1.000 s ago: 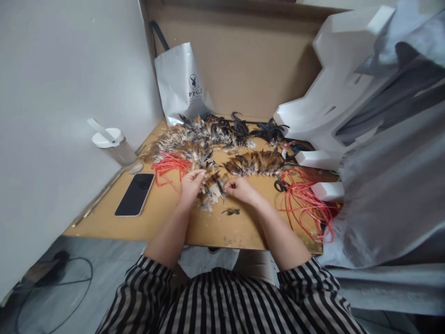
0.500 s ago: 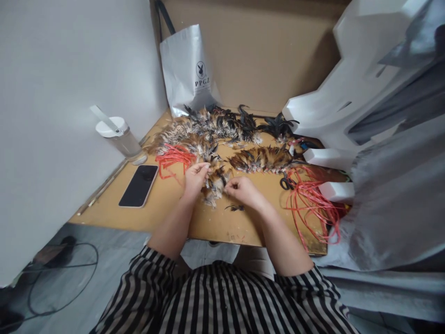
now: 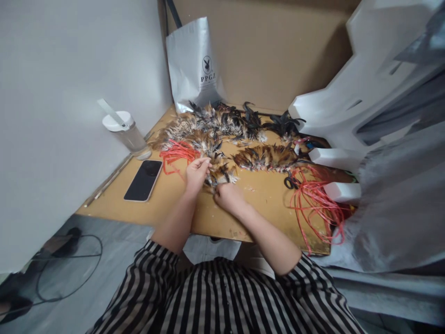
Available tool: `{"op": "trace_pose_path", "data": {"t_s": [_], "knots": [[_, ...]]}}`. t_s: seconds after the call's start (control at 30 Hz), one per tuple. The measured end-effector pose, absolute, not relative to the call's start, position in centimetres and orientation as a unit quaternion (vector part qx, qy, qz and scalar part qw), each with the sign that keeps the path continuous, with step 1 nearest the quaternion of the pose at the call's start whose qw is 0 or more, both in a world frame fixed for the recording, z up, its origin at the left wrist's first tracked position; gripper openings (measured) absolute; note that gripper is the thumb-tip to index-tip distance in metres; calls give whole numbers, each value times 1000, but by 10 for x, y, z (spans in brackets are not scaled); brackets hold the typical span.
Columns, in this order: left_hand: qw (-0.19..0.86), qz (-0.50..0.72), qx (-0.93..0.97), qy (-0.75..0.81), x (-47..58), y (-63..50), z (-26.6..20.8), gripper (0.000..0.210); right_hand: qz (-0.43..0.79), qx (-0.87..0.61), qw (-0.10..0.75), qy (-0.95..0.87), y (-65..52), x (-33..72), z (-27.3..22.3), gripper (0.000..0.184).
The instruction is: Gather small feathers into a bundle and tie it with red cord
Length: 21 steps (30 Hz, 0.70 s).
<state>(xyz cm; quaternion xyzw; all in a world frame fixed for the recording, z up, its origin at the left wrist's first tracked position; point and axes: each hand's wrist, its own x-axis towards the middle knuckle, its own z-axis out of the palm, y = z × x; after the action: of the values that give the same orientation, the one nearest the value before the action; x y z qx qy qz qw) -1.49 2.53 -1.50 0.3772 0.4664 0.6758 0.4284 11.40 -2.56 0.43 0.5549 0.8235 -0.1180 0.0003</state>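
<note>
My left hand (image 3: 197, 174) is closed in a pinch at the left side of a small pile of brown, black and white feathers (image 3: 222, 172). What sits between its fingertips is too small to make out. My right hand (image 3: 230, 198) is curled shut at the pile's lower edge, knuckles up, its fingertips hidden against the feathers. Just behind my left hand lies a bundle of red plastic string (image 3: 179, 152). A row of brown feathers (image 3: 266, 157) lies on the table to the right of the pile.
Larger feather heaps (image 3: 208, 121) line the back, before a silver bag (image 3: 193, 65). A phone (image 3: 143, 181) and a lidded cup (image 3: 127, 134) are at the left. Black-handled scissors (image 3: 289, 182) and loose red string (image 3: 316, 199) lie right, beside white foam pieces (image 3: 342, 191).
My right hand has moved left and slightly down, turning its knuckles up. The small dark feather that lay below it no longer shows. My left hand keeps its pinch. The view has shifted slightly.
</note>
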Motion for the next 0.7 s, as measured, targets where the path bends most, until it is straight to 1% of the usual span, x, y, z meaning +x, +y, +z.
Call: {"op": "trace_pose_path", "data": {"t_s": [0.07, 0.2, 0.27, 0.37, 0.47, 0.6, 0.7], "knots": [[421, 687, 370, 463, -17, 25, -14, 25, -131, 560, -28, 818, -19, 115, 5, 27], [419, 694, 363, 460, -19, 26, -15, 26, -178, 577, -143, 784, 0, 123, 8, 22], [422, 693, 363, 457, -19, 26, -16, 27, -241, 569, -180, 765, 10, 130, 6, 19], [420, 687, 369, 465, -17, 26, -16, 28, -374, 544, -246, 710, 22, 141, -1, 26], [399, 677, 387, 482, -12, 22, -13, 27, -493, 514, -296, 637, 28, 150, -8, 26], [356, 651, 448, 498, -4, 14, -6, 23, -564, 502, -364, 546, 30, 154, -9, 26], [347, 613, 502, 502, 1, 10, -4, 21, -591, 488, -389, 512, 29, 154, -7, 29]]}}
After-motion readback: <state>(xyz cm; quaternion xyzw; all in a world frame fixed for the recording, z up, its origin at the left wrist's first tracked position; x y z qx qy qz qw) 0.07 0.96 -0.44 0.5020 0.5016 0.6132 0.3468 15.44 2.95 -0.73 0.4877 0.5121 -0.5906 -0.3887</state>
